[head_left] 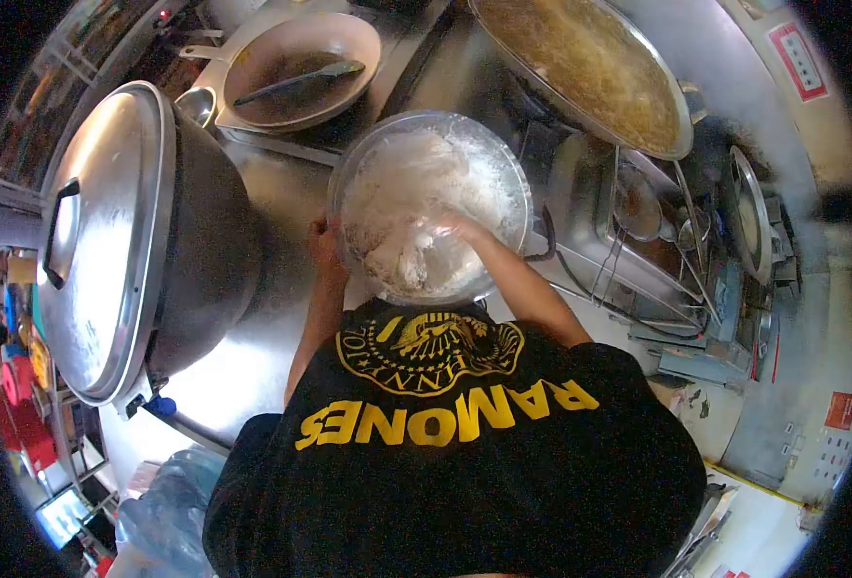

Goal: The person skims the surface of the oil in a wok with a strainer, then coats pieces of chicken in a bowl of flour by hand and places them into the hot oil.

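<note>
A wide metal bowl (518,193) stands in front of my body on the steel counter. White flour-like powder (397,183) covers its bottom and clings to the inner wall, with a clumped mound near the front. My left hand (326,249) grips the bowl's left rim, its fingers partly hidden by the edge. Over the front-right of the bowl, my right hand (453,227) reaches in and touches the powder. Its fingers are blurred and whitened, so their pose and anything between them cannot be made out.
A large lidded pot (204,241) stands close on the left. Behind the bowl is a frying pan (301,48) with a dark-headed utensil (296,82) inside. A big pan of brown liquid (599,67) sits back right, near a fryer with wire baskets (638,212).
</note>
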The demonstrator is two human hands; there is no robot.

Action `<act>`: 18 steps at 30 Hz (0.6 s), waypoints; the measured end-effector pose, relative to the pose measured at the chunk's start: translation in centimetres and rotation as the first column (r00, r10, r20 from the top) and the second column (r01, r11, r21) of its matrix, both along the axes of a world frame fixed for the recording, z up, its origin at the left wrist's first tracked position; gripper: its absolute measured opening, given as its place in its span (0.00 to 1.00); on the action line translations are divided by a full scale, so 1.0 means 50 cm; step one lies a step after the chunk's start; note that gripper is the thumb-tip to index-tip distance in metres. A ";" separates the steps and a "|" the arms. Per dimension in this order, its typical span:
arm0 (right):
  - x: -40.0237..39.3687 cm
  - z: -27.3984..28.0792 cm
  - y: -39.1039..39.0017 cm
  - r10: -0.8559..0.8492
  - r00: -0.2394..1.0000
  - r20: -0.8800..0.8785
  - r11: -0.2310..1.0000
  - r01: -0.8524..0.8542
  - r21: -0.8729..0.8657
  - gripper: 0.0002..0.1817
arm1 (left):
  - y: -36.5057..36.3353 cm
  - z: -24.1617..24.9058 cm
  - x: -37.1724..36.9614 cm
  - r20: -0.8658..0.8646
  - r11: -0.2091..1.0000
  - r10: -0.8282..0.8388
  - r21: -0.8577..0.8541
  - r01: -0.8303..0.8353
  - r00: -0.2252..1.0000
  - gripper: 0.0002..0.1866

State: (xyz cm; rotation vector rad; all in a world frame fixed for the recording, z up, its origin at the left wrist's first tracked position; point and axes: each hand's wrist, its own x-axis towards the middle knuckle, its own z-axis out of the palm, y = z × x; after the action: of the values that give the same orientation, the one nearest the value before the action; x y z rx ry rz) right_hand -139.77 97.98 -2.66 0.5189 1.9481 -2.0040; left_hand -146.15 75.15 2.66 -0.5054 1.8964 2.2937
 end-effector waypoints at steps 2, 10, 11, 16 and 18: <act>0.010 -0.016 0.006 0.148 0.987 -0.062 0.986 -0.143 0.081 0.21 | 0.002 0.005 -0.004 0.026 0.988 -0.071 0.142 0.066 0.997 0.06; 0.059 0.056 -0.103 0.712 0.670 0.211 0.331 -0.585 0.741 0.30 | 0.002 0.008 0.003 0.066 0.992 -0.004 0.129 -0.004 0.998 0.07; 0.070 0.080 -0.102 0.714 0.668 0.211 0.330 -0.586 0.740 0.30 | 0.000 0.012 0.003 0.088 0.991 0.000 0.133 -0.012 0.996 0.07; 0.091 0.069 0.022 0.442 0.853 0.277 0.766 -0.520 0.379 0.32 | -0.003 0.008 -0.001 0.025 0.976 -0.043 0.216 0.037 0.999 0.06; 0.097 0.151 0.043 0.255 0.900 0.353 0.724 -0.420 0.547 0.33 | -0.002 0.014 -0.003 0.036 0.975 -0.050 0.218 0.041 0.998 0.06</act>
State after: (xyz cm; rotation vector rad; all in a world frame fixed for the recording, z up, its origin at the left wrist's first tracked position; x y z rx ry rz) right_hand -134.93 100.15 4.88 0.4758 2.2969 -0.9907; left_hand -146.32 75.05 3.37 -0.4721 1.5950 2.4017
